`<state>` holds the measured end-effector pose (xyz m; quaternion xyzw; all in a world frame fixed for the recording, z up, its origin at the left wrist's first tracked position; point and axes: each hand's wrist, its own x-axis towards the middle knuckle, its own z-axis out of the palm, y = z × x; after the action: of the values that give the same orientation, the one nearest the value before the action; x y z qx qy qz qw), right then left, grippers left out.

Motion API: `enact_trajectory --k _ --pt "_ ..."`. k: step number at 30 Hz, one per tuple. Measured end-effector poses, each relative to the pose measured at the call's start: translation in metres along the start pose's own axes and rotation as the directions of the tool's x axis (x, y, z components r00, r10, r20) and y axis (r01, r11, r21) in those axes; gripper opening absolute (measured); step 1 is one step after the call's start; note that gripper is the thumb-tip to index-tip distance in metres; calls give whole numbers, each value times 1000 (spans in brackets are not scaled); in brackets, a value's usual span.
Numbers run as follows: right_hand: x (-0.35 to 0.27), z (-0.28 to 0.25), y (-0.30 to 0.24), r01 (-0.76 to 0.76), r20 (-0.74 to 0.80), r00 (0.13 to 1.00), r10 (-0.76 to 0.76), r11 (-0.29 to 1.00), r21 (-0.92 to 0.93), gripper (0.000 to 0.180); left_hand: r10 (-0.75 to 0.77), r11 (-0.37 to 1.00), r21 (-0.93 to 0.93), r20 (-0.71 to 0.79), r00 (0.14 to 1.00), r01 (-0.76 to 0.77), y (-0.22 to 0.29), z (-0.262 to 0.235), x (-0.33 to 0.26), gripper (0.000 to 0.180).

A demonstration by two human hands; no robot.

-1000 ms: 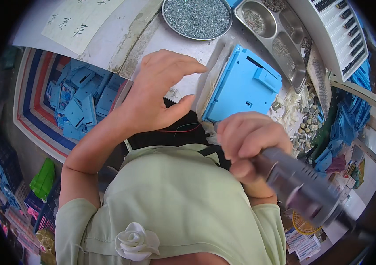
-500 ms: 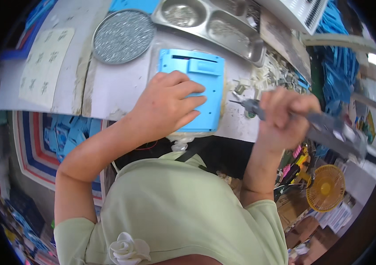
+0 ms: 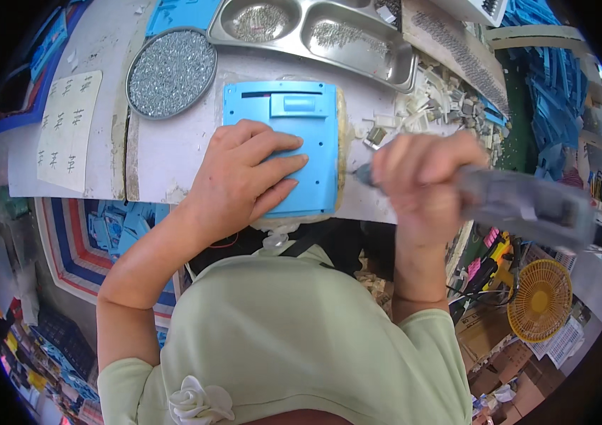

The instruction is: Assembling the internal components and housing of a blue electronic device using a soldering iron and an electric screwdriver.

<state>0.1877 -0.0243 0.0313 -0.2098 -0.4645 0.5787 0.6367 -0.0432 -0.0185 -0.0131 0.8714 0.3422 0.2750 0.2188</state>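
My left hand (image 3: 241, 170) lies flat with its fingers apart on a light-blue plastic panel (image 3: 322, 166). The panel has small dark holes, a long slot and a raised rectangular part along its far side. It rests on a yellowish, plastic-wrapped pad (image 3: 341, 127) at the table's front. My right hand (image 3: 425, 177), smeared by motion, is wrapped round a grey electric screwdriver (image 3: 527, 205) held almost level. Its narrow tip points left, close to the panel's right edge. Whether a screw sits on the tip is too blurred to tell.
A round tray of silvery screws (image 3: 172, 73) stands beyond my left hand. Behind the panel is a steel compartment tray (image 3: 301, 53) with small metal parts. Small white and metal pieces (image 3: 432, 99) lie scattered at right. A yellow fan (image 3: 539, 301) stands low right.
The view has shifted, so the table and panel sit further left in it. The screwdriver is held more level, its tip slightly nearer the panel. My left hand stays on the panel.
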Motion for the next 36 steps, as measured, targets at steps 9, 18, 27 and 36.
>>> enact_trajectory --k 9,18,27,36 --pt "11 9 -21 128 92 989 -114 979 -160 28 -21 959 279 -133 991 58 -38 -4 30 43" --pt "36 -21 -77 204 58 979 -196 956 -209 24 -561 563 -529 -809 -175 635 -129 -110 -303 30" --pt "69 -19 -38 85 18 996 -83 968 -236 31 -312 -116 -433 -839 -446 894 -151 5 -506 58" --pt "91 -22 -42 17 -190 973 -130 862 -506 50 -315 871 137 -581 751 471 -239 -147 106 29"
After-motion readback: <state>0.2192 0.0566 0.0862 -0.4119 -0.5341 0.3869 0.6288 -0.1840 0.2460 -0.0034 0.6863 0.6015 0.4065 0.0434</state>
